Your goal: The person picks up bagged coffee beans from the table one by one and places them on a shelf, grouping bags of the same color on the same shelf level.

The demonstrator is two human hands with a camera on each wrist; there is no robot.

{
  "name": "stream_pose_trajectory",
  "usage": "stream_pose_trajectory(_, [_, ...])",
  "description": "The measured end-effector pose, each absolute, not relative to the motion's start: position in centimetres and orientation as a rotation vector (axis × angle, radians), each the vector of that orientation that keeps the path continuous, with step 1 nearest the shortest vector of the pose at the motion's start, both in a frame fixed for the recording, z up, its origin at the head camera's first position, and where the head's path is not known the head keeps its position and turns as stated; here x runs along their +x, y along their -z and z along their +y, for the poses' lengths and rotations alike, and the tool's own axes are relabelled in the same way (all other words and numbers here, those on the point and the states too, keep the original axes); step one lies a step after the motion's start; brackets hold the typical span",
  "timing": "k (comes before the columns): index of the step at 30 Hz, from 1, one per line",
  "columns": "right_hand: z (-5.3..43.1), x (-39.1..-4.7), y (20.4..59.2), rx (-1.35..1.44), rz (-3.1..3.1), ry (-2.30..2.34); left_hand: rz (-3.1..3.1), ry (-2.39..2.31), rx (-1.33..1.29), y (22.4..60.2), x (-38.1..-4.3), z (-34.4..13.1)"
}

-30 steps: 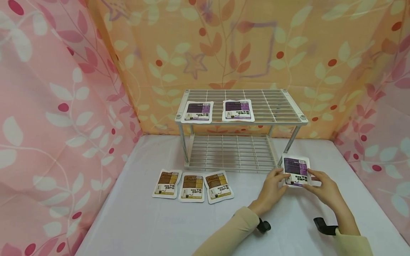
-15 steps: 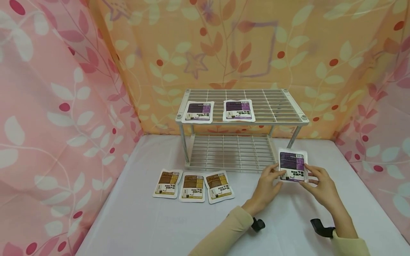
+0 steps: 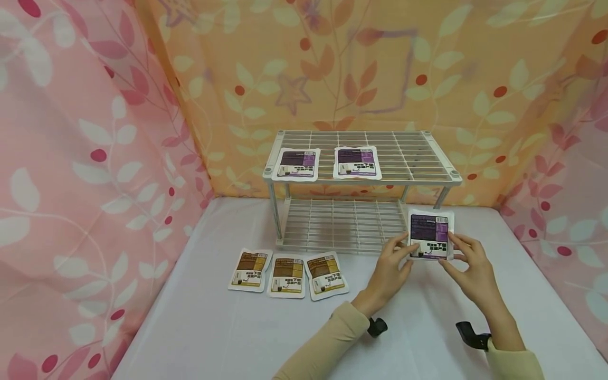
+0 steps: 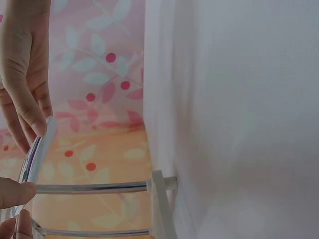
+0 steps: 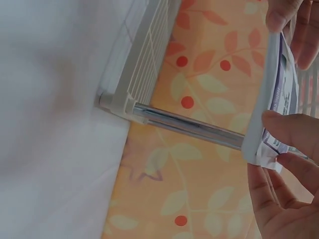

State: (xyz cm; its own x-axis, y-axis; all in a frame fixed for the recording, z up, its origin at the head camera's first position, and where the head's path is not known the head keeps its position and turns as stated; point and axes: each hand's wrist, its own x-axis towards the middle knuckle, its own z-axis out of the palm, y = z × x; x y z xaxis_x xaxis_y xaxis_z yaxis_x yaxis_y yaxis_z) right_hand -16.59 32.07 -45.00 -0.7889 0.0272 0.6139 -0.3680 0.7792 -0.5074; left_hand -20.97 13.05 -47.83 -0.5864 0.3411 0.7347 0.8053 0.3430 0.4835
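Observation:
A white pouch with a purple label [image 3: 429, 235] is held up off the table near the rack's right front leg. My left hand [image 3: 387, 272] pinches its left edge, and my right hand [image 3: 475, 272] pinches the right edge. In the left wrist view the pouch [image 4: 37, 154] appears nearly edge-on between both hands. The right wrist view shows its side [image 5: 264, 109], with thumb and fingers on either face. Two like purple pouches lie on the rack's top shelf, one at the left [image 3: 296, 164] and one near the middle [image 3: 357, 163].
A white two-tier wire rack [image 3: 413, 153] stands at the back of the white-covered table [image 3: 214, 332]. Three brown-and-yellow pouches [image 3: 286, 277] lie in a row in front of it, left of the hands. Floral cloth [image 3: 228, 116] hangs behind and at both sides.
Both hands have raised the purple pouch and moved it slightly left, toward the rack's right front leg. The other pouches have stayed in place.

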Motion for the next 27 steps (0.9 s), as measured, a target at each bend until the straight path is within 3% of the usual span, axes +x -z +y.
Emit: stream_pose_trajectory(27, [29.6, -17.8, 40.0, 0.361, -2.116, -0.819, -1.937, 0.983, -1.039, 42.1, -21.9, 10.6])
